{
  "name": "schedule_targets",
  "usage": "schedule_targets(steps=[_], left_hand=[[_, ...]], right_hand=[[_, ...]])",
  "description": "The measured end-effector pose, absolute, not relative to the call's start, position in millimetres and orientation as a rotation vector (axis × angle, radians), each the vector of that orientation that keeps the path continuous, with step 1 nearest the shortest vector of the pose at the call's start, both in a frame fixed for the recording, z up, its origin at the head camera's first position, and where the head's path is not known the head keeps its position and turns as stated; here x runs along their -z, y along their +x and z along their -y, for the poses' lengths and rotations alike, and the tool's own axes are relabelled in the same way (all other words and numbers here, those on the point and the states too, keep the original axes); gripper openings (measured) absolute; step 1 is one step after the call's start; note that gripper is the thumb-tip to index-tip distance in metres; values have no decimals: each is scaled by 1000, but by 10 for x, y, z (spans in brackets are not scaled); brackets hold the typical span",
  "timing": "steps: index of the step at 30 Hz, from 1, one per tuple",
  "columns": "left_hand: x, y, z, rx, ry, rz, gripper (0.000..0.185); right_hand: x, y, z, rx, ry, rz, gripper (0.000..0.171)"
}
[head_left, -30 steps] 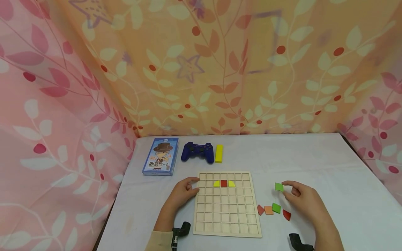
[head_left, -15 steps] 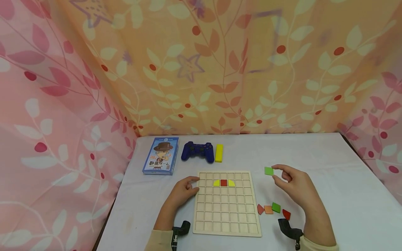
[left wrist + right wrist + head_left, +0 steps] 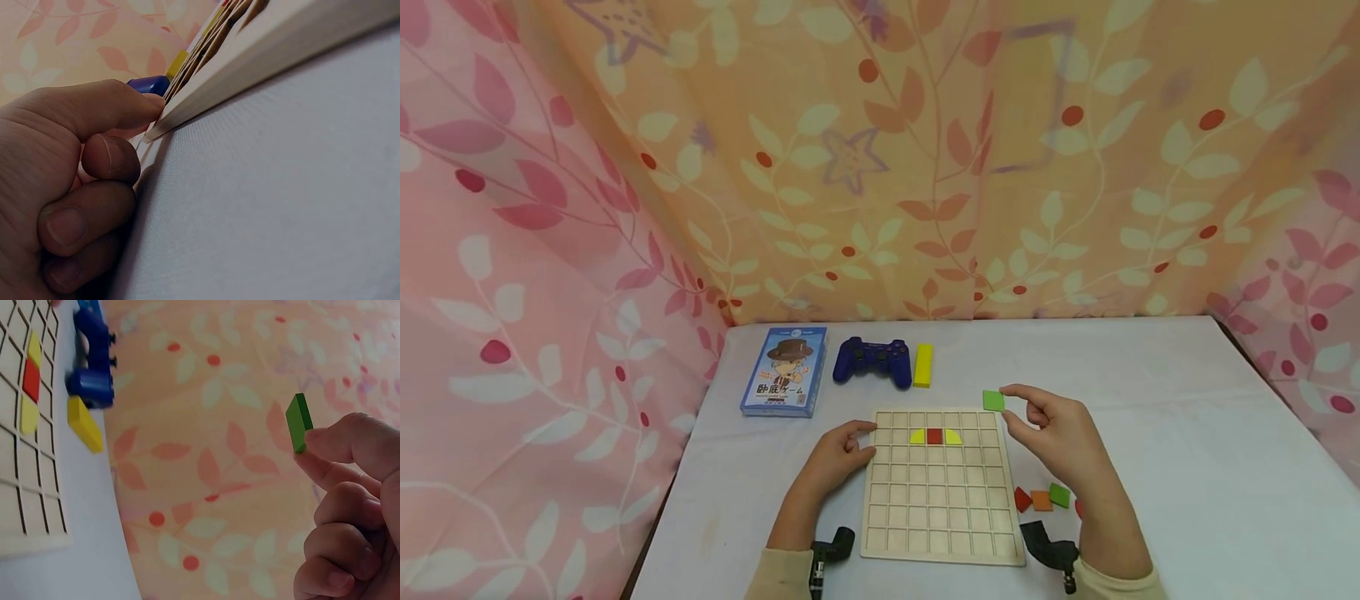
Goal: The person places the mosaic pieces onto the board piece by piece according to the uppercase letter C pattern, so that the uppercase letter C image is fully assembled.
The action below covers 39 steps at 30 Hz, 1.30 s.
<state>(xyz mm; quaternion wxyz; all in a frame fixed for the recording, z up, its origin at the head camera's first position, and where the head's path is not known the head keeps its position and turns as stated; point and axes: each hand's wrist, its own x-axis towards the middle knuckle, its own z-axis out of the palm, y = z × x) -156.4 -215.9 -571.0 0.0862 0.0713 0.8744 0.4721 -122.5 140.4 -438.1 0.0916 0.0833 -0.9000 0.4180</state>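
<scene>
Head view: right hand (image 3: 1060, 433) raised over the far right corner of the wooden grid board (image 3: 942, 485), pinching a green square tile (image 3: 993, 401) between thumb and forefinger, the tile held clear of the board. Left hand (image 3: 837, 457) at the board's 9 o'clock edge, fingers curled against the rim. Two yellow pieces flanking a red tile (image 3: 934, 437) in the second row. Loose tiles (image 3: 1041, 499) at 3 o'clock of the board, partly hidden behind the right wrist. Blue game controller (image 3: 872, 361), yellow block (image 3: 922, 366) and card box (image 3: 784, 372) at 11 o'clock.

Left wrist view: dark; fingertips (image 3: 106, 156) pressed to the board's edge (image 3: 262, 62), board face not visible.

Right wrist view: tile's thickness shown edge-on (image 3: 299, 422), pinched at one corner; board cut off at left.
</scene>
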Motion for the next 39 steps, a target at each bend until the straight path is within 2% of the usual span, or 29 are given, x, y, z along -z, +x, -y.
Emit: schedule_targets(steps=[11,18,39], left_hand=[[5708,-1560,2162,-1427,220,-2589,38],[5714,-1556,2158,-1430,224,-2587,38],[5687,-1555,2154,-1427,219,-2589,38]], right_hand=[[4602,-1238,-886,-1372,486,2641,28],[4823,-1265,-631,-1344,507,2772,26],[5288,-1369,-541,-1146,521,2946,24]])
